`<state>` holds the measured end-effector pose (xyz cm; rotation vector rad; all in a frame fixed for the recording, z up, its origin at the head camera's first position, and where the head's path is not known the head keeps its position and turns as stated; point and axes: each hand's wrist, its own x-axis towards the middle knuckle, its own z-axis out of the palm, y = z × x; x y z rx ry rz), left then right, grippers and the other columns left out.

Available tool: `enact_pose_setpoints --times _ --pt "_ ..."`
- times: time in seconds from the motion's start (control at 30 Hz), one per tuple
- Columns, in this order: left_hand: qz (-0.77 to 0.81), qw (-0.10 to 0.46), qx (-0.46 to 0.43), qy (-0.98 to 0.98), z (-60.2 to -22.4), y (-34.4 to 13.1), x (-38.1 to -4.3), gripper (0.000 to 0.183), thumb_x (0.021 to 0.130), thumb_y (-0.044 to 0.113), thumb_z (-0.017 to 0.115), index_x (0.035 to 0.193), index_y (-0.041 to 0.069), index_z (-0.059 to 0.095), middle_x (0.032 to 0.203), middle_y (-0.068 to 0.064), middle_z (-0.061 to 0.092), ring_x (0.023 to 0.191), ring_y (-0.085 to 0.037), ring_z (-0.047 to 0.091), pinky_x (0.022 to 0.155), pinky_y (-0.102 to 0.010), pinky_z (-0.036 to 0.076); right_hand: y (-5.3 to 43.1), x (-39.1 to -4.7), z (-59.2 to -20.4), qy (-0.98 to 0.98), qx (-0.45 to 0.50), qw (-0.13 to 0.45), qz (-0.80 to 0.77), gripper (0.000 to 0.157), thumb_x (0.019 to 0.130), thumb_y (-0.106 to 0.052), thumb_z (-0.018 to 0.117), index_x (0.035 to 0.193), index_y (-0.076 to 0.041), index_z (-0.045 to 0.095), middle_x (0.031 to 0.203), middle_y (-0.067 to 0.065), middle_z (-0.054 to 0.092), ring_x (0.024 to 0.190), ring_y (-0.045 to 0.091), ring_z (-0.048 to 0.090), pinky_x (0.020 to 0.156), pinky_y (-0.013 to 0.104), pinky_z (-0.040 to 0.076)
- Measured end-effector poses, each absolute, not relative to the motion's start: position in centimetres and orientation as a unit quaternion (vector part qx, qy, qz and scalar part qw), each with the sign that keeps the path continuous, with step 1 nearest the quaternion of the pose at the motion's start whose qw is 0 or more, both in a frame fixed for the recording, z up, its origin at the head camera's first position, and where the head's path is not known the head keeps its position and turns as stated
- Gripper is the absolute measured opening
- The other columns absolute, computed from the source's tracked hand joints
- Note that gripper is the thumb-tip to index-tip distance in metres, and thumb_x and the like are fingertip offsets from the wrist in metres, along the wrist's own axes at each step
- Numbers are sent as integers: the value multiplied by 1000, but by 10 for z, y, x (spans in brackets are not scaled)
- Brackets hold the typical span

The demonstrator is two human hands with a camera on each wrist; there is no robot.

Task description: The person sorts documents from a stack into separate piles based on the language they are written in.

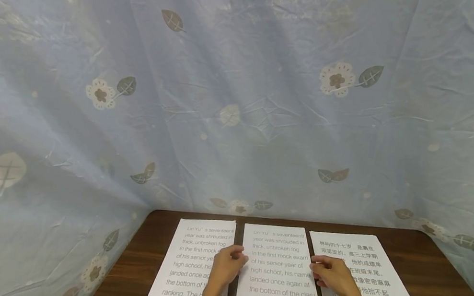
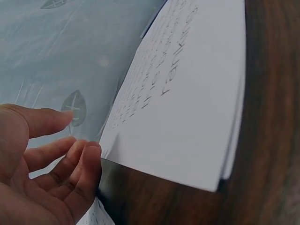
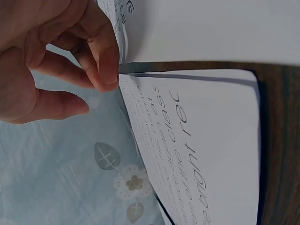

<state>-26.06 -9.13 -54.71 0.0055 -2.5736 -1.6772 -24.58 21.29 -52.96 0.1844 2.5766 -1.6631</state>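
Three stacks of printed white paper lie side by side. The middle stack (image 1: 276,287) has large English text and lies between my two hands. My left hand (image 1: 226,265) hovers at its left edge, over the right side of the left English stack (image 1: 181,263). In the left wrist view, the bent fingertips (image 2: 92,151) are beside the paper's edge, thumb apart. My right hand (image 1: 333,275) is at the middle stack's right edge, partly covering the right stack (image 1: 379,283) with Chinese text. In the right wrist view, its fingertips (image 3: 108,77) are at the edge, thumb apart. Contact is unclear.
The papers lie on a dark brown wooden table (image 1: 408,253). Pale blue cloth (image 1: 237,143) with leaf and flower prints hangs behind the table and along both sides. Narrow strips of wood separate the stacks.
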Motion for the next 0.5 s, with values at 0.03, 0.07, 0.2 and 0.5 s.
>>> enact_pose_setpoints --times 0.03,0.07,0.2,0.5 --pt "-547 35 3 -837 -547 -92 -261 40 88 19 72 123 1 66 87 0 67 67 -17 66 54 -23 55 213 -246 -530 840 60 34 -539 42 91 -17 68 127 4 62 97 10 70 81 19 66 67 32 60" --pt "-547 36 4 -836 -548 -92 -261 40 88 19 72 123 0 66 87 0 67 67 -17 66 54 -23 55 213 -246 -531 842 59 33 -535 42 91 -17 68 127 4 62 96 10 69 80 19 66 67 32 60" --pt "-542 43 7 -839 -549 -93 -262 40 88 19 72 122 -1 66 86 0 66 68 -15 67 54 -22 55 213 -247 -533 852 59 30 -519 42 90 -17 68 126 5 63 91 9 68 76 18 65 64 31 59" --pt "-507 52 10 -860 -551 -96 -262 39 87 18 73 118 -4 67 81 -1 65 63 -12 63 52 -21 54 215 -249 -541 871 63 33 -486 42 89 -16 68 125 7 63 83 7 65 72 18 62 61 30 57"
